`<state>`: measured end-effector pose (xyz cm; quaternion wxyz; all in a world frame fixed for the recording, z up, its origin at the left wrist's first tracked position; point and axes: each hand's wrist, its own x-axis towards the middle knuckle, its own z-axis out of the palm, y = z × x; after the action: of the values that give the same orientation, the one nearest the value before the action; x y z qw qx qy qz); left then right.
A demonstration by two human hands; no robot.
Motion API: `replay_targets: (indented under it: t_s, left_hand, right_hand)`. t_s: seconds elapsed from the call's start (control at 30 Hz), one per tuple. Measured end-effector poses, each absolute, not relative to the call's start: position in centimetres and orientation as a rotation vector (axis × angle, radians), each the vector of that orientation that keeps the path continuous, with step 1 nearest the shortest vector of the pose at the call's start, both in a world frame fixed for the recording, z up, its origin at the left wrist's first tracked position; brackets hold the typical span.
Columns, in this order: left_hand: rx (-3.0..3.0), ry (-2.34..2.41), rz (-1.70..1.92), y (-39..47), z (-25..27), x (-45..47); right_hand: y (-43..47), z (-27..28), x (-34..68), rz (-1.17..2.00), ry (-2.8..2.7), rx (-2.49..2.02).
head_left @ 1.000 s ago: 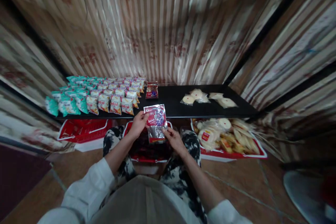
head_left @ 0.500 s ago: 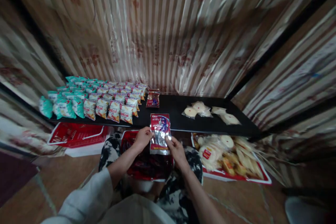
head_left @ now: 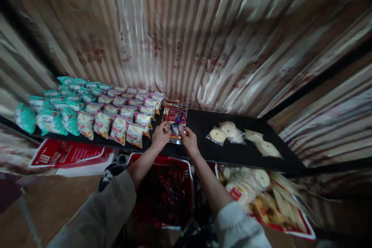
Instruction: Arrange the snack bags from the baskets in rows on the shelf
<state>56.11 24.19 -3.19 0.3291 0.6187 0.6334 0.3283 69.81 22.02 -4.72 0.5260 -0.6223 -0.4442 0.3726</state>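
Note:
Between my two hands is a red printed snack pouch [head_left: 176,119] with a dark figure on its front. My left hand [head_left: 161,136] pinches its left side and my right hand [head_left: 189,141] grips the right side, low down. The pouch is over the black shelf [head_left: 200,149], partly covering another red pouch [head_left: 171,103] behind it. Just left of it stand rows of small cream snack bags [head_left: 118,128] with striped tops. Below my forearms sits a red basket [head_left: 190,186] with dark red packets inside, too dim to make out.
Teal snack bags [head_left: 49,121] fill the shelf's left end. Clear packs of pale round discs [head_left: 228,131] and flat pale packs [head_left: 266,147] lie to the right. Another red basket [head_left: 308,230] holds assorted packages; a red basket [head_left: 66,153] is at lower left. Striped sheeting [head_left: 186,46] hangs behind.
Both hands have carried the red pouch forward, from above the basket to over the shelf, up to the other red pouch. My view has shifted closer to the shelf.

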Motion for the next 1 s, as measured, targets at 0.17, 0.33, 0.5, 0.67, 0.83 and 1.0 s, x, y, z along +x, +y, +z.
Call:
replay_targets:
  t_s: [0.17,0.33,0.5,0.67,0.83,1.0]
  left_hand:
    - [1.628,1.738,0.814,26.5,-5.2,55.7]
    - [1.669,1.759,0.736,26.5,-7.0,55.5]
    - [1.688,1.799,0.64,25.4,-8.0,55.7]
    - [1.705,1.833,0.568,24.1,-8.2,55.7]
    - [1.756,1.881,0.493,23.3,-7.8,55.6]
    - [1.818,1.931,0.455,22.9,-7.4,55.5]
  right_hand:
    - [25.5,-6.8,69.4,0.749,-1.237,-1.714]
    - [25.0,-7.8,68.7,0.582,-1.364,-1.993]
    - [23.7,-8.3,67.8,0.456,-1.447,-2.075]
    - [22.5,-8.7,67.2,0.434,-1.487,-2.121]
    - [21.9,-8.9,67.0,0.426,-1.547,-2.128]
    - [22.0,-9.4,67.0,0.356,-1.533,-2.105]
